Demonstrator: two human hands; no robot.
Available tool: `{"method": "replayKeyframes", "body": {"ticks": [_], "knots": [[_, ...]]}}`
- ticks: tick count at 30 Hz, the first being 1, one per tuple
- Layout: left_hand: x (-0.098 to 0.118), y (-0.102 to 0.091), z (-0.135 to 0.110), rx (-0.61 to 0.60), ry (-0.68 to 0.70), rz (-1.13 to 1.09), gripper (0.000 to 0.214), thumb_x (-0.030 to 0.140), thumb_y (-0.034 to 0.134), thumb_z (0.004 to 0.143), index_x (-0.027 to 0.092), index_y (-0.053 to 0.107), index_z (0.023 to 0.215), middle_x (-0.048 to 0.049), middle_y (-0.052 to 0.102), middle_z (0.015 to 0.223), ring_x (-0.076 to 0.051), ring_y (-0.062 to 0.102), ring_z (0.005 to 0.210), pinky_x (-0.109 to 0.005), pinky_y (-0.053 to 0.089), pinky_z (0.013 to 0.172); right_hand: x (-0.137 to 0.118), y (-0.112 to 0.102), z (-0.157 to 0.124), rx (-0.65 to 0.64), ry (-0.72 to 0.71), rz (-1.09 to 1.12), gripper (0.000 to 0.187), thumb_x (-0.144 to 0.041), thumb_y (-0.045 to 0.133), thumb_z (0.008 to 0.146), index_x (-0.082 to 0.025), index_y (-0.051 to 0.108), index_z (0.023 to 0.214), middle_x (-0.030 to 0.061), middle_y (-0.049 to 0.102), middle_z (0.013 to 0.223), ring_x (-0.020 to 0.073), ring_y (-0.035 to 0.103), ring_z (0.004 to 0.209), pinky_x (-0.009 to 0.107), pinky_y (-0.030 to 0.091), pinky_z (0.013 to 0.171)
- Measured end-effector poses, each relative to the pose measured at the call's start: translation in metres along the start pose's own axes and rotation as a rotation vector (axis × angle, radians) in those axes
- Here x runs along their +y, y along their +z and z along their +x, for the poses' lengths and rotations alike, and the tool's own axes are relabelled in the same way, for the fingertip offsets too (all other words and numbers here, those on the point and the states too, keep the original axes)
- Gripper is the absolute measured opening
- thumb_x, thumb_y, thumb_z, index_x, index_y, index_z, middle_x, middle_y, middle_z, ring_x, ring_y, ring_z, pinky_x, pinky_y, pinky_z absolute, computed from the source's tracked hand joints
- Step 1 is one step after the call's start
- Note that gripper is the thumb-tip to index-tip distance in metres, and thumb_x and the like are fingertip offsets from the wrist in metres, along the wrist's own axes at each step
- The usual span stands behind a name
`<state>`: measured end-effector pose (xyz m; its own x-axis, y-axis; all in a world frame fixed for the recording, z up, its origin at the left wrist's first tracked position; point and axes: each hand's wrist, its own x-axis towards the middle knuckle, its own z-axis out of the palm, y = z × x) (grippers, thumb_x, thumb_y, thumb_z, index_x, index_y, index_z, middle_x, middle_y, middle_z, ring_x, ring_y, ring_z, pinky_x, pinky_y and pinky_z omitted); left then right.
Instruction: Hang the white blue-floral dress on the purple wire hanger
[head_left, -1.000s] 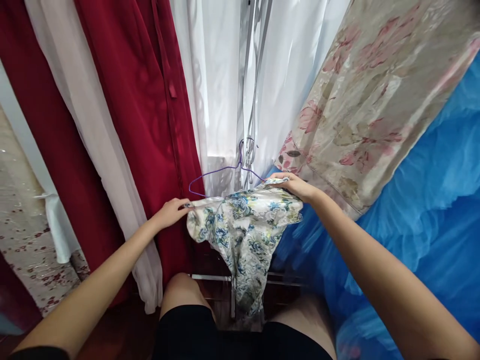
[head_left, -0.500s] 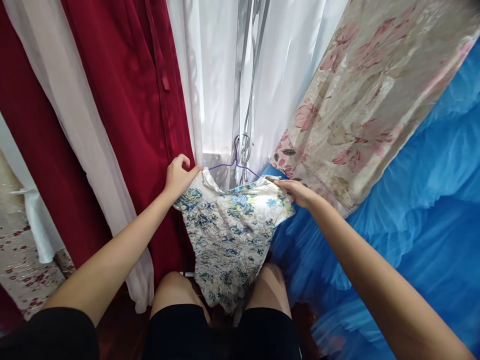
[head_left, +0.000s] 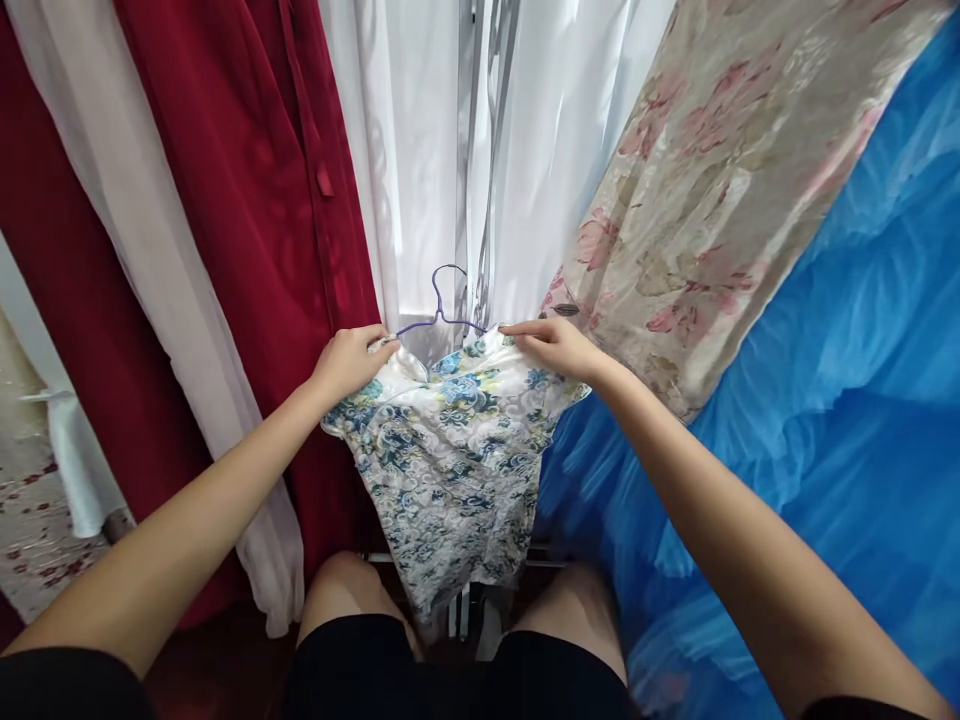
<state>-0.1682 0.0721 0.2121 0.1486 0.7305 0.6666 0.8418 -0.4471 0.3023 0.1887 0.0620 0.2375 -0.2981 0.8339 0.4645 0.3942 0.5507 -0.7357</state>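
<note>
A short-sleeved floral top (head_left: 457, 450), white with blue, green and yellow flowers, hangs spread out between my two hands, above my knees. My left hand (head_left: 351, 365) pinches its left shoulder between thumb and fingers. At the other shoulder my right hand (head_left: 559, 348) grips the fabric with the fingers pressed together. A thin purple hanger (head_left: 439, 316) sits inside the top, its hook and upper arms showing above the neckline. The hook points up and is in neither hand. The hanger's lower part is hidden by the cloth.
Behind the top hangs a white cloth (head_left: 420, 150) with grey ribbons. Dark red drapes (head_left: 225, 180) and a pale pink one (head_left: 135, 210) hang at the left. To the right are a beige flowered fabric (head_left: 697, 200) and ruffled blue tulle (head_left: 810, 420). A pale bar (head_left: 540, 562) runs low behind my knees.
Both hands have moved inward along the shoulders, closer to the hanger. The hanger has shifted slightly left and its hook has turned to show its curve. The top's hem has spread and lifted.
</note>
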Motion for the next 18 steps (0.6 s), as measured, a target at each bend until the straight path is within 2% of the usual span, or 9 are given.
{"method": "replayKeyframes", "body": {"ticks": [2,3,7,10,14,15,16,18], "knots": [[-0.006,0.005,0.0,0.012,-0.017,-0.001,0.039,0.053,0.055,0.091,0.018,0.069,0.082,-0.003,0.065,0.071,-0.018,0.053,0.065,-0.027,0.032,0.062,-0.014,0.003,0.005,-0.115,-0.057,-0.012,0.03,-0.023,0.07,0.079,-0.022,0.082,0.106,0.0058,0.077,0.104,0.0206,0.061,0.082,0.032,0.047,0.073],[-0.008,0.009,0.0,0.027,-0.024,-0.015,0.039,0.053,0.053,0.092,0.018,0.069,0.082,-0.0028,0.065,0.072,-0.018,0.054,0.067,-0.027,0.033,0.063,-0.018,0.004,0.008,-0.158,-0.062,-0.021,0.032,-0.022,0.07,0.079,-0.023,0.081,0.108,0.006,0.076,0.105,0.0206,0.061,0.08,0.032,0.047,0.071],[-0.014,0.02,0.006,0.068,-0.037,-0.055,0.036,0.052,0.051,0.094,0.02,0.068,0.088,-0.0016,0.066,0.077,-0.018,0.056,0.071,-0.026,0.032,0.064,-0.021,0.005,0.023,-0.266,0.097,0.022,0.036,-0.026,0.074,0.077,-0.023,0.08,0.112,0.0041,0.073,0.08,0.0165,0.053,0.062,0.031,0.042,0.058],[-0.02,0.02,0.015,0.007,-0.027,-0.016,0.038,0.054,0.05,0.093,0.021,0.064,0.079,-0.0001,0.06,0.068,-0.017,0.052,0.066,-0.026,0.029,0.061,-0.018,0.006,0.036,-0.225,0.107,-0.069,0.029,-0.029,0.076,0.077,-0.019,0.081,0.104,0.0013,0.063,0.062,0.0128,0.045,0.053,0.03,0.036,0.054],[-0.032,0.011,0.016,-0.062,-0.015,-0.028,0.045,0.054,0.051,0.092,0.02,0.051,0.063,0.0017,0.046,0.056,-0.015,0.044,0.057,-0.027,0.026,0.057,-0.024,0.021,0.037,0.026,-0.066,-0.368,0.021,-0.03,0.075,0.079,-0.015,0.082,0.092,-0.0006,0.053,0.054,0.0115,0.042,0.053,0.03,0.032,0.056],[-0.035,0.009,0.012,-0.058,-0.015,-0.035,0.044,0.053,0.051,0.091,0.02,0.049,0.062,0.002,0.044,0.056,-0.014,0.043,0.056,-0.027,0.026,0.056,-0.03,0.027,0.033,0.053,-0.088,-0.42,0.02,-0.029,0.074,0.08,-0.015,0.082,0.092,-0.0007,0.053,0.054,0.0117,0.042,0.053,0.031,0.033,0.057],[-0.037,0.007,0.007,-0.046,-0.014,-0.04,0.044,0.052,0.052,0.091,0.02,0.048,0.062,0.0023,0.044,0.056,-0.014,0.042,0.056,-0.027,0.026,0.056,-0.037,0.034,0.027,0.039,-0.101,-0.445,0.021,-0.027,0.072,0.081,-0.014,0.081,0.094,-0.0009,0.053,0.054,0.0118,0.043,0.053,0.031,0.033,0.058],[-0.039,0.006,-0.007,-0.007,-0.008,-0.059,0.042,0.05,0.052,0.091,0.02,0.046,0.062,0.0025,0.044,0.057,-0.013,0.042,0.057,-0.027,0.027,0.057,-0.055,0.049,0.008,-0.129,-0.129,-0.399,0.025,-0.023,0.067,0.084,-0.013,0.08,0.102,-0.0014,0.054,0.054,0.0116,0.044,0.052,0.031,0.036,0.058]]}}
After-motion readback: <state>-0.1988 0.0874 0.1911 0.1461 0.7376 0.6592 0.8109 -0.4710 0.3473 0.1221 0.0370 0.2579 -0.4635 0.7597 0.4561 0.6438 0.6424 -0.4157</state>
